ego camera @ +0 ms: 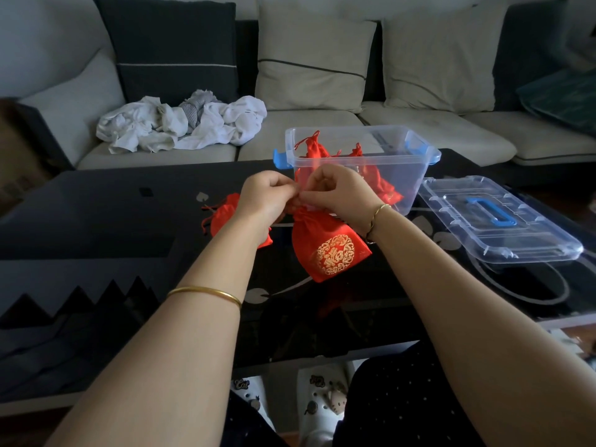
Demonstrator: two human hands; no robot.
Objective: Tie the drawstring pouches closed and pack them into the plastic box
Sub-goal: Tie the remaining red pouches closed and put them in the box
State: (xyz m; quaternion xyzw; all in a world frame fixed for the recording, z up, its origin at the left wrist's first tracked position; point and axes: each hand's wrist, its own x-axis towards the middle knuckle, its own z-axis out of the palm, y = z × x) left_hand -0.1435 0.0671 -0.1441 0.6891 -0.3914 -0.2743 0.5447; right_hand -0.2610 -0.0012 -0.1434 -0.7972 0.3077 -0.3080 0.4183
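Left hand (263, 196) and right hand (335, 191) meet above the red pouch (329, 246), fingers pinched on its drawstring. Pouch rests on the table (96, 221). Plastic box (403, 175) behind holds more pouches

Lid (496, 217) right of box (358, 156)

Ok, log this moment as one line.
step: tying pouch | left grip: pinches its neck | right grip: pinches its neck | plastic box: open, pouches inside | lid: off, beside box | spare pouch: on table
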